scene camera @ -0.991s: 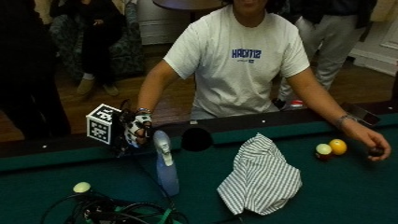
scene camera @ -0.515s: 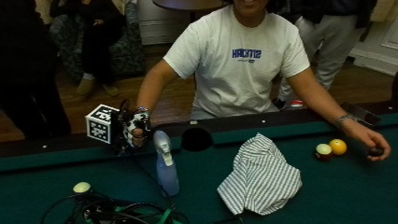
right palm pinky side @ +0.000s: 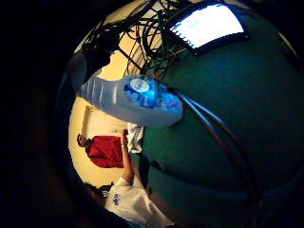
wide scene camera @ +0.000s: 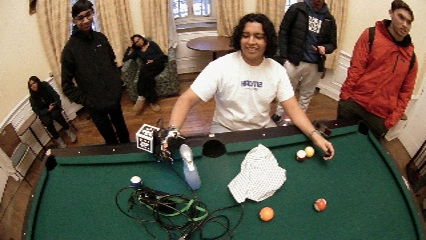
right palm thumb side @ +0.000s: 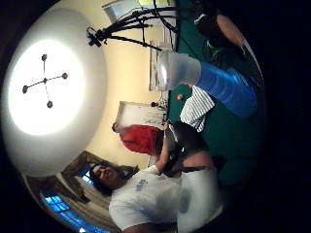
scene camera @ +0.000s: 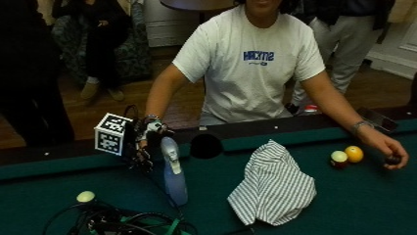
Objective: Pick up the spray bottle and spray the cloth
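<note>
Blue spray bottle (scene camera: 174,177), white trigger head.

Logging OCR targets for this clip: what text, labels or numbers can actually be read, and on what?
White T-shirt: blue chest print, mirrored and blurred in the outside view; not readable.
Spray bottle: round label on its body, too blurred to read.
Yellow ball and the other pool balls: no legible numbers.
Striped cloth: stripes only, no text.
Nothing in these pictures reads as a clear word or number.
</note>
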A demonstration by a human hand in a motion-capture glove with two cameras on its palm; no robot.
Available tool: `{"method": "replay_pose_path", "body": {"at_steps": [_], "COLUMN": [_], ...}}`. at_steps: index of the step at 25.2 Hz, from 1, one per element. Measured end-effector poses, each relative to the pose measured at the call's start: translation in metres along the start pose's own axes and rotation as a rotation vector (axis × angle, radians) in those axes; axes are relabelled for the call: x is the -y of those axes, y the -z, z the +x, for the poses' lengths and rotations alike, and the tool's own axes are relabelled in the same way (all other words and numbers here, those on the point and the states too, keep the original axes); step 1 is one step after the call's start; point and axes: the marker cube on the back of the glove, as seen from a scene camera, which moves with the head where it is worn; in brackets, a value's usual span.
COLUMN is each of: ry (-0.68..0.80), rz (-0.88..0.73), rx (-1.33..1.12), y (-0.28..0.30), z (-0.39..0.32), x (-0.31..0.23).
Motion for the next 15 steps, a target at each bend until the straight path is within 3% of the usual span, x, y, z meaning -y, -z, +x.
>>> {"method": "replay_pose_path", "body": {"at_steps": [15], "ry": [-0.026], "rz": [-0.045], "rx": [0.008], "y": [-0.042], "z": [0.008], "x": [0.032]}}
